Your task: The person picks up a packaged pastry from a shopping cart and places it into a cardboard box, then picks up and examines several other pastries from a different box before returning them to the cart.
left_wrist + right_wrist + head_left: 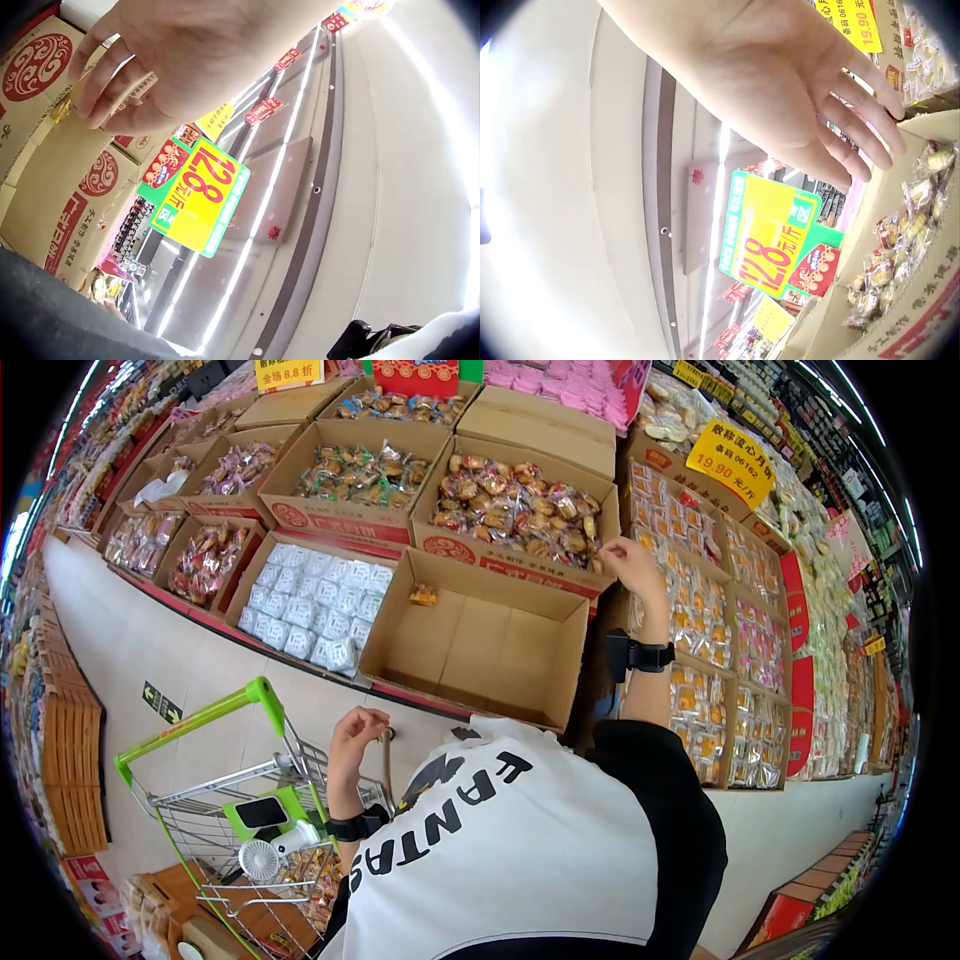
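Note:
My left hand [357,740] hovers in front of a low cardboard box [490,640], its fingers loosely curled and holding nothing. One small orange-wrapped packet [424,595] lies in that box's far left corner. In the left wrist view, the left hand [150,67] overlaps printed cardboard. My right hand [635,568] is raised by the near right corner of a carton [470,550] full of wrapped pastries [520,505]. The right wrist view shows the right hand [802,97] with fingers extended and nothing in them, the pastries [900,247] beyond.
White-wrapped packets [318,600] fill the box on the left. Trays of packaged cakes [690,600] stand at the right under a yellow price sign [732,463]. A shopping cart [240,810] with a small white fan [262,858] stands at the lower left.

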The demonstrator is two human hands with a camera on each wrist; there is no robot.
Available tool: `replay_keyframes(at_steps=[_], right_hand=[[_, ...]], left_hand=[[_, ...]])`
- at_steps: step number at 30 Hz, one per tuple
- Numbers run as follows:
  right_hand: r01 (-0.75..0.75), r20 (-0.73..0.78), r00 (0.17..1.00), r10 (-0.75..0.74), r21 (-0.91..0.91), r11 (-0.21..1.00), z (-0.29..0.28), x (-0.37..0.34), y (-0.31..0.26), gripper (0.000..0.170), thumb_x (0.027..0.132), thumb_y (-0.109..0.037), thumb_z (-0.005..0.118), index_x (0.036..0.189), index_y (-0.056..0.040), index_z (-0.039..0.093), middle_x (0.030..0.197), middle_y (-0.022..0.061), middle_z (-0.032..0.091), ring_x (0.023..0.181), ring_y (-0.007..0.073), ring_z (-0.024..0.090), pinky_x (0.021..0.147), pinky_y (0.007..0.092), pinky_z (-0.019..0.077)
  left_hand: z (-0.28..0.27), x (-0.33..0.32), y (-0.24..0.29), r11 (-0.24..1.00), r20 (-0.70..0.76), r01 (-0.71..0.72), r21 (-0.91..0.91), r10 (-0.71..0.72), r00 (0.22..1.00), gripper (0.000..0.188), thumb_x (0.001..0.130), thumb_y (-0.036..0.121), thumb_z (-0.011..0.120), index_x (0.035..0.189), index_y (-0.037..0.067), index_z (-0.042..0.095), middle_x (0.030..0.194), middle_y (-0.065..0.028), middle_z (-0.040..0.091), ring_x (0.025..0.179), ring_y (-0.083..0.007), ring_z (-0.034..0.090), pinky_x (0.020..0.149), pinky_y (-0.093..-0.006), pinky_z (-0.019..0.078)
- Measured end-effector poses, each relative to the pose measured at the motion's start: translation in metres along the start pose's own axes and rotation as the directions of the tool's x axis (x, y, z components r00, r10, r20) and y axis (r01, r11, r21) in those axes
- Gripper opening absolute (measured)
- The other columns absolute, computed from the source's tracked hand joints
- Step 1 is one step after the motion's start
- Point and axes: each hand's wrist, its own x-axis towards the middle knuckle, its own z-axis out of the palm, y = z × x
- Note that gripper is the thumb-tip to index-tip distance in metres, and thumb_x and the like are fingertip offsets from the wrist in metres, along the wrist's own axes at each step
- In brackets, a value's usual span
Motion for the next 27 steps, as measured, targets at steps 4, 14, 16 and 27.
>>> replay_keyframes(at_steps=[4, 14, 16, 27], right_hand=[[-0.047, -0.067, 0.997, 0.047, -0.004, 0.999, -0.002, 0.029, 0.008, 0.018, 0.076, -0.019, 0.053, 0.081, -0.0020, 0.059, 0.072, 0.0116, 0.061, 0.070, 0.0216, 0.060, 0.065, 0.0303, 0.0452], [-0.120, 0.006, 0.993, 0.122, -0.090, 0.989, 0.041, 0.078, 0.061, 0.022, 0.076, -0.023, 0.056, 0.088, -0.0053, 0.062, 0.088, 0.0163, 0.059, 0.082, 0.0288, 0.057, 0.074, 0.0341, 0.0437], [-0.107, 0.034, 0.993, 0.115, -0.172, 0.979, 0.049, 0.084, 0.065, 0.024, 0.075, -0.024, 0.056, 0.088, -0.0053, 0.063, 0.096, 0.0196, 0.056, 0.088, 0.0314, 0.054, 0.079, 0.0363, 0.0422], [-0.309, 0.222, 0.867, 0.446, -0.462, 0.831, 0.087, 0.118, 0.094, 0.059, 0.076, -0.038, 0.052, 0.125, -0.0079, 0.040, 0.126, 0.0279, 0.032, 0.117, 0.0408, 0.030, 0.097, 0.0440, 0.0273]], left_hand=[[0.004, 0.024, 0.016, 1.000, -0.066, -0.024, 0.004, 0.025, 0.998, 0.016, 0.073, -0.004, 0.051, 0.066, 0.006, 0.040, 0.085, -0.0095, 0.058, 0.080, -0.0154, 0.052, 0.074, -0.0262, 0.0407], [0.034, 0.066, 0.047, 0.998, -0.124, -0.062, -0.005, 0.060, 0.990, 0.013, 0.076, -0.005, 0.043, 0.085, 0.004, 0.043, 0.089, -0.0087, 0.055, 0.080, -0.0164, 0.053, 0.077, -0.0270, 0.0423], [0.035, 0.071, 0.046, 0.998, -0.095, -0.059, 0.007, 0.059, 0.994, 0.018, 0.076, -0.006, 0.043, 0.090, 0.004, 0.043, 0.090, -0.0083, 0.055, 0.080, -0.0164, 0.053, 0.077, -0.0268, 0.0424], [0.040, 0.087, 0.044, 0.999, -0.063, -0.031, 0.036, 0.033, 0.997, 0.025, 0.076, -0.003, 0.045, 0.101, 0.003, 0.045, 0.089, -0.0073, 0.055, 0.081, -0.0160, 0.054, 0.075, -0.0274, 0.0437]])
